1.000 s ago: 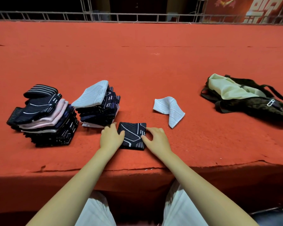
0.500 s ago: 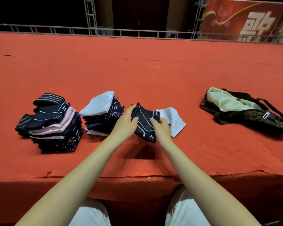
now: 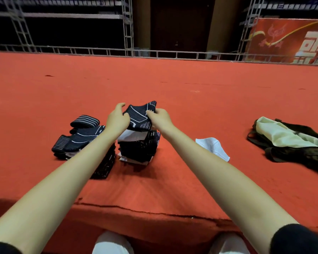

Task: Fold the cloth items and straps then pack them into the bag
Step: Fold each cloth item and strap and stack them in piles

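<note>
Red carpet (image 3: pixel 173 85) covers the wide platform, with a metal truss rail (image 3: pixel 154 54) and a red banner (image 3: pixel 290 41) along its far edge. Both bare forearms reach out over the near edge. The left hand (image 3: pixel 117 120) and the right hand (image 3: pixel 159 119) each hold one side of a folded dark cloth (image 3: pixel 139 116) with white lines, thumbs on top and fingers curled under it. It sits on or just above the middle stack (image 3: pixel 139 147) of folded dark and white pieces; which cannot be told. Just left of that stack, a second pile (image 3: pixel 81 138) of dark striped straps lies partly behind the left forearm. Right of the right forearm, a white cloth (image 3: pixel 213 147) lies loose on the carpet. Well apart at the right, the dark bag (image 3: pixel 292 153) lies flat and open, pale fabric (image 3: pixel 279 134) showing inside its mouth.
</note>
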The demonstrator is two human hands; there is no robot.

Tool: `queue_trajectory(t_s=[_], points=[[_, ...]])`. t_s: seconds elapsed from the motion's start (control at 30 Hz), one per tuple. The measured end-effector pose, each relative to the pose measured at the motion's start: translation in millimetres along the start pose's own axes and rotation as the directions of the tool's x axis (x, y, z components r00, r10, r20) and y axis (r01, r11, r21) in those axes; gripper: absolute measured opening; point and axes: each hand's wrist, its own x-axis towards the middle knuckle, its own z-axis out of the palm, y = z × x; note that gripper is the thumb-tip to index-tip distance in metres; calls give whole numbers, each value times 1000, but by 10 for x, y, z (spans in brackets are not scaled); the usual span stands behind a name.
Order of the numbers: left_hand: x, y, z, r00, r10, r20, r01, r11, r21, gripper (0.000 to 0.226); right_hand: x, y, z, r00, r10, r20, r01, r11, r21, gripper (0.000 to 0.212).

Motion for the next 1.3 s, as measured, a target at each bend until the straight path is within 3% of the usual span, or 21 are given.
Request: queue_trajectory(t_s=[0.1,0.2,0.27,0.37,0.53,0.8,0.93,1.13,1.3], points=[[97,-126,59,999,-45,29,45,999,0,51,87,49,93,1000,25,-7,-26,983,-184,32],[120,-251,211,994,-42,100,43,999,-4,48,142,188,93,1000,29,-5,-29,946,-323,26],[145,-428,337,992,-39,117,30,996,79,44,151,260,93,1000,16,16,-8,920,-391,20],[141,-600,461,994,-59,91,39,977,211,40,174,384,134,998,49,44,-22,881,-473,31],[218,-569,447,998,-2,63,-12,975,222,39,193,548,119,981,193,-23,-189,924,-333,67],[242,-435,324,993,117,25,-119,973,200,37,135,506,2,993,117,-14,-118,980,-159,68],[139,-245,359,977,211,21,-211,957,197,36,112,593,-97,989,129,-66,-133,989,-68,53],[-101,259,601,924,379,42,-381,914,142,34,-63,837,-487,987,130,-95,-142,982,-128,42],[-418,585,979,858,513,25,-513,858,-23,31,-343,1300,-1030,952,103,-290,-171,960,-221,12]])
